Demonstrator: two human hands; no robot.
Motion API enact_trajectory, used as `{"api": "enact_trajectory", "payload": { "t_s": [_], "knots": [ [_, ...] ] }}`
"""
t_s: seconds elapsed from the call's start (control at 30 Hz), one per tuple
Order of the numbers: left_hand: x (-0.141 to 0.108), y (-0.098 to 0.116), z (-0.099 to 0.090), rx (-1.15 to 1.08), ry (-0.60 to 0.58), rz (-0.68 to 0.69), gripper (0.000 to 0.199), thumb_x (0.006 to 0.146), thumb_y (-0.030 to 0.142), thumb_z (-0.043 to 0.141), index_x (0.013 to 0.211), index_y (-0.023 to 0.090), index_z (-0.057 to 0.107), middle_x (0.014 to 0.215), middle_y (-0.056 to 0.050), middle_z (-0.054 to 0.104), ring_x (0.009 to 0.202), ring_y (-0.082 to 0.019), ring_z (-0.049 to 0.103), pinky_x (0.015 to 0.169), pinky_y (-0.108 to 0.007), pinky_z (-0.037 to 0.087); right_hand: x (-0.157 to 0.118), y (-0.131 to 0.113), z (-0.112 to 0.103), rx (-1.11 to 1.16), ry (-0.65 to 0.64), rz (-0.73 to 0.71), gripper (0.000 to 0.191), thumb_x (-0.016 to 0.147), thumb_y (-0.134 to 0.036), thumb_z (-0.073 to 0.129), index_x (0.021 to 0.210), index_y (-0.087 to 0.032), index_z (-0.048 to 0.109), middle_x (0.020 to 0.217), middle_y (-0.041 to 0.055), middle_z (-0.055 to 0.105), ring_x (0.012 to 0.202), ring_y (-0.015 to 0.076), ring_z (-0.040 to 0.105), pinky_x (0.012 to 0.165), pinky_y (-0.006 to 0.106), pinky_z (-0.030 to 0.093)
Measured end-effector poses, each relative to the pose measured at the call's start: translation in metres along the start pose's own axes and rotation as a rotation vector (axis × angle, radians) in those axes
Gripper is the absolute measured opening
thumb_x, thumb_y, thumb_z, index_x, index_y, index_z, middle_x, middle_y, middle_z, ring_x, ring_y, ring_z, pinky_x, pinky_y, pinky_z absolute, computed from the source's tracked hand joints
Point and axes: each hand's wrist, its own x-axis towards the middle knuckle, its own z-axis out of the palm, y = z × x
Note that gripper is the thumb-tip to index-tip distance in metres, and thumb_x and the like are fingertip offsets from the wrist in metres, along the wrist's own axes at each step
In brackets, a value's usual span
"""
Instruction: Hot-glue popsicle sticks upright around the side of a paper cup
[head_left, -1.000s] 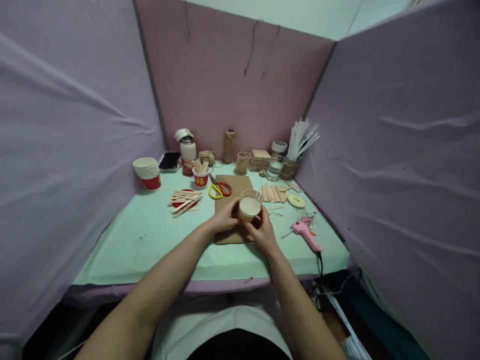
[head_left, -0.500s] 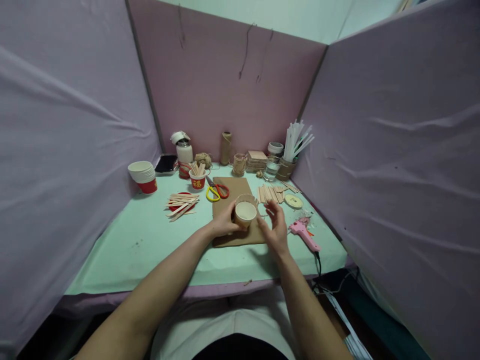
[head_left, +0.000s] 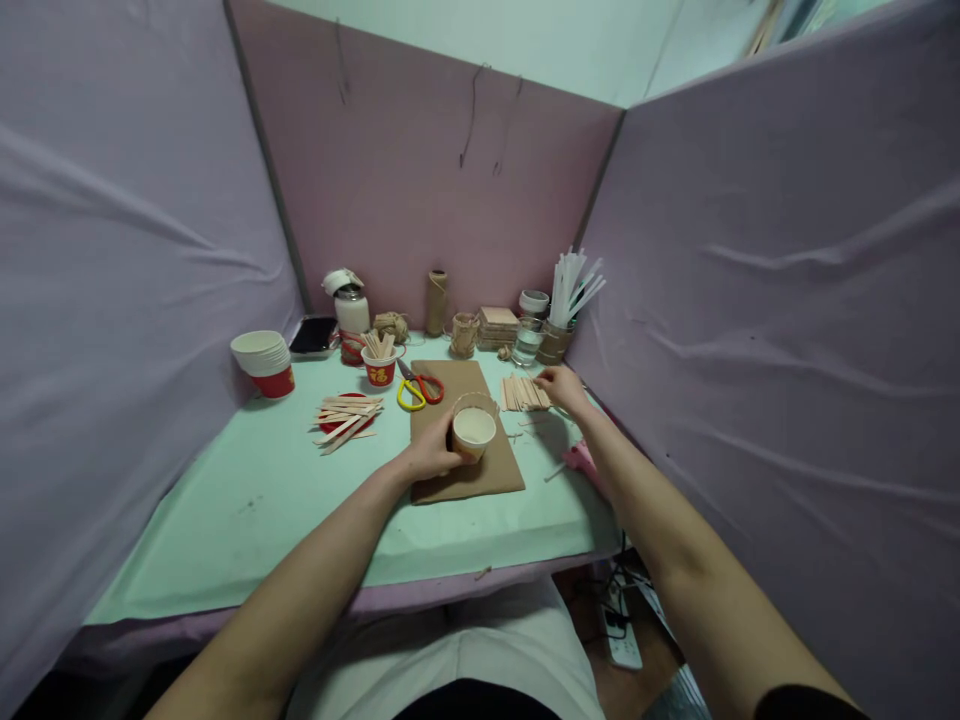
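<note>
My left hand [head_left: 435,450] is wrapped around a paper cup [head_left: 474,428], its open mouth tilted toward me. A wooden rim of short sticks [head_left: 480,402] shows along the cup's far side. The cup is over a brown cardboard sheet [head_left: 487,483]. Out to the right, my right hand [head_left: 564,388] has its fingertips pinched at the right end of a row of flat wooden sticks [head_left: 522,394], apparently on one stick; the exact grip is small in view. My right forearm partly covers a pink glue gun [head_left: 579,460].
Scissors [head_left: 420,390] lie on the cardboard's far left. More sticks [head_left: 349,416] rest on a red lid, near a red cup of sticks [head_left: 380,370] and stacked paper cups [head_left: 264,362]. Behind stand a twine spool [head_left: 436,303], a water glass [head_left: 526,347] and glue sticks [head_left: 573,290].
My right hand has left the cup's side and reached forward and right to the row of sticks, its fingers closing. My left hand keeps hold of the cup. The view has swung slightly right.
</note>
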Motion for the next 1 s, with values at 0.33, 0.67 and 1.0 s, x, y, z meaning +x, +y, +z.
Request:
{"api": "enact_trajectory", "payload": {
  "t_s": [0.33, 0.67, 1.0],
  "knots": [
    [-0.002, -0.002, 0.001, -0.003, -0.003, -0.006, 0.089, 0.062, 0.03, 0.078, 0.141, 0.015, 0.039, 0.137, -0.013, 0.055, 0.126, -0.032, 0.051, 0.107, -0.043, 0.039, 0.013, -0.05, 0.061, -0.308, -0.316, 0.038, 0.031, 0.088, -0.033, 0.064, 0.109, -0.011, 0.066, 0.111, 0.0126, 0.067, 0.1, 0.0226, 0.065, 0.085, 0.037, 0.051],
    [-0.003, 0.003, 0.002, -0.008, 0.03, 0.008, 0.089, 0.06, 0.03, 0.077, 0.14, 0.015, 0.04, 0.135, -0.012, 0.056, 0.125, -0.032, 0.052, 0.106, -0.042, 0.041, 0.002, -0.061, 0.063, -0.284, -0.273, 0.107, 0.036, 0.092, -0.035, 0.06, 0.121, -0.015, 0.057, 0.122, 0.0103, 0.06, 0.103, 0.0212, 0.062, 0.087, 0.042, 0.054],
    [-0.001, 0.001, 0.005, 0.053, 0.105, 0.007, 0.088, 0.062, 0.033, 0.081, 0.137, 0.015, 0.039, 0.135, -0.015, 0.055, 0.126, -0.032, 0.051, 0.105, -0.044, 0.041, -0.053, -0.058, 0.022, 0.089, 0.133, 0.034, 0.027, 0.095, -0.026, 0.037, 0.101, -0.015, 0.06, 0.099, 0.0124, 0.07, 0.091, 0.0209, 0.065, 0.08, 0.031, 0.046]
  ]
}}
